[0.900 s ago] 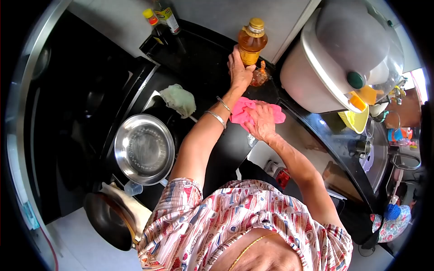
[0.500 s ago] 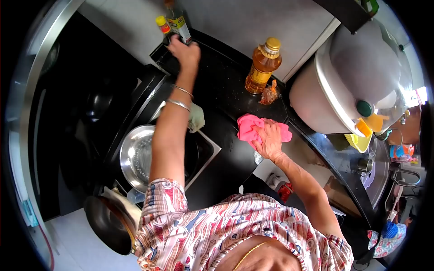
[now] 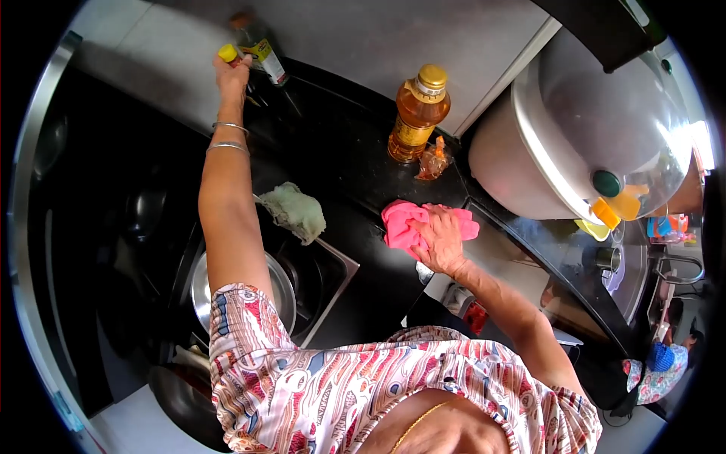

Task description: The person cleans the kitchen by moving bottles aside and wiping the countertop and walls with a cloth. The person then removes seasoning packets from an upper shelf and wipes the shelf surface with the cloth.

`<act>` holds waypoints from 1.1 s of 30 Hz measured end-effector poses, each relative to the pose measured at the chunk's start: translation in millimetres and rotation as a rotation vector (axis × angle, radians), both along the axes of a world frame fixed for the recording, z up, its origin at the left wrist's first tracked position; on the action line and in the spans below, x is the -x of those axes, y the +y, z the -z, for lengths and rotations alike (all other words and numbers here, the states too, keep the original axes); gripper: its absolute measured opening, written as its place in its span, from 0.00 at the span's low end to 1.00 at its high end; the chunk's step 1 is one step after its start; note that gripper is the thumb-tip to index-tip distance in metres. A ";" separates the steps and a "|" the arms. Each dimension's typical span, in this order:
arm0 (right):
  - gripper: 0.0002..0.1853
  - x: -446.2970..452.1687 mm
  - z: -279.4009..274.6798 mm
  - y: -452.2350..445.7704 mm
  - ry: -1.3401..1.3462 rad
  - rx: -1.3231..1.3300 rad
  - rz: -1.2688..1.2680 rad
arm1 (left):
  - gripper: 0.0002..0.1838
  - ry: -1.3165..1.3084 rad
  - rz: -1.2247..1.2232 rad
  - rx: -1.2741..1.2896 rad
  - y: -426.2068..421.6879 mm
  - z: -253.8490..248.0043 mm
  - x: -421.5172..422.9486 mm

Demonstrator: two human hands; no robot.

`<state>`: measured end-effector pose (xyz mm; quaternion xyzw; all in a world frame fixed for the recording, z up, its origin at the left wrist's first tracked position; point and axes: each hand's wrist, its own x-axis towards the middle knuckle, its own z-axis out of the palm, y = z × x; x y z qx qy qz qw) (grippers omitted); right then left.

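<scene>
The step in hand looks to be the taking hold of the small bottle (image 3: pixel 228 53) with the yellow cap, which stands at the far left corner of the counter (image 3: pixel 344 163), close to the wall. The left grip (image 3: pixel 231 74) is narrow, its fingers closed around the bottle just below the cap; the hand hides much of the bottle, so I cannot tell whether its base is off the surface. A taller bottle (image 3: pixel 266 60) with a green and yellow label is just beside it. The right grip (image 3: pixel 441 238) lies over the pink cloth (image 3: pixel 397 221), which is bunched near the counter's front edge, nearer the body than the oil bottle (image 3: pixel 419 113) and the small plastic bag (image 3: pixel 432 161); whether its fingers pinch the fabric or only press on it, I cannot tell. As I judge it, any move of the small bottle calls for a firm hold and a path clear of its taller neighbour. The left arm passes above the metal pan (image 3: pixel 283 291), with the pale green cloth (image 3: pixel 293 212) near it, so keeping the elbow high would be wise.
</scene>
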<state>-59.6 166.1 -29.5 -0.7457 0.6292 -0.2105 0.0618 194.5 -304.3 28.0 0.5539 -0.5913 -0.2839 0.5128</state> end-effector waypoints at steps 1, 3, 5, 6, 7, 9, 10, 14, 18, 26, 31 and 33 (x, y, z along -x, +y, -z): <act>0.26 0.2 0.7 0.3 -0.001 -0.001 0.004 | 0.30 -0.041 -0.069 0.000 1.1 -1.3 1.6; 0.25 0.7 2.0 0.1 0.002 -0.003 -0.001 | 0.28 -0.086 -0.130 0.044 -2.4 1.1 0.4; 0.25 0.6 1.6 -0.3 0.005 0.009 0.003 | 0.27 -0.135 -0.196 0.085 -8.9 10.9 -1.3; 0.25 -0.2 1.5 0.4 0.007 0.021 0.006 | 0.25 -0.162 -0.191 0.080 -5.8 11.8 -2.0; 0.25 -1.2 2.3 0.7 0.001 0.020 0.003 | 0.23 -0.191 -0.186 0.078 -3.2 11.0 -3.8; 0.25 -0.4 3.8 0.9 0.013 0.046 0.023 | 0.22 -0.083 -0.132 0.093 11.9 6.5 0.5; 0.25 0.1 3.7 1.5 0.011 0.041 0.028 | 0.20 0.031 -0.077 0.098 26.6 3.8 6.8; 0.24 -1.2 1.8 2.0 -0.030 0.053 0.013 | 0.18 0.030 0.019 0.051 78.6 -7.8 32.8; 0.24 0.6 2.7 1.4 -0.026 0.071 0.000 | 0.21 0.130 0.176 -0.035 129.0 -19.4 71.1; 0.24 0.4 3.0 3.3 -0.004 0.048 0.008 | 0.23 0.045 0.312 -0.017 178.9 -16.3 149.4; 0.24 0.2 3.5 4.2 0.004 0.045 0.018 | 0.22 0.041 0.337 0.033 196.5 -21.2 173.0; 0.24 -0.3 4.1 4.1 0.015 0.014 0.027 | 0.22 0.007 0.312 0.016 209.0 -26.7 171.3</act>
